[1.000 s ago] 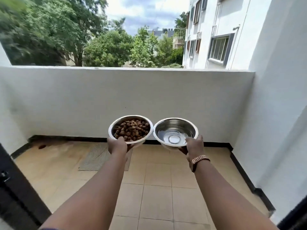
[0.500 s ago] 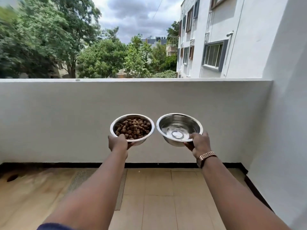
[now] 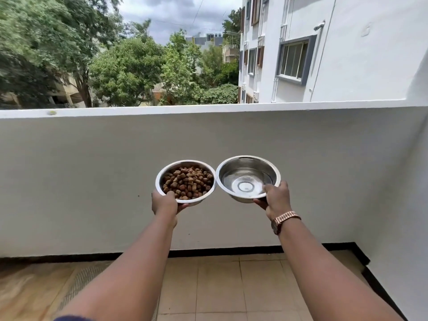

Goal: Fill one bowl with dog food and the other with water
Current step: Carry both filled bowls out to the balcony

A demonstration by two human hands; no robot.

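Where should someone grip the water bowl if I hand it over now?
Take the water bowl by its far rim, coming from the wall side: the right hand covers the near edge, and the kibble bowl crowds its left. Keep it level.

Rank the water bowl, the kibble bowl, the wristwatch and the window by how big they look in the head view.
1. window
2. water bowl and kibble bowl: nearly alike, so no ranking between them
3. wristwatch
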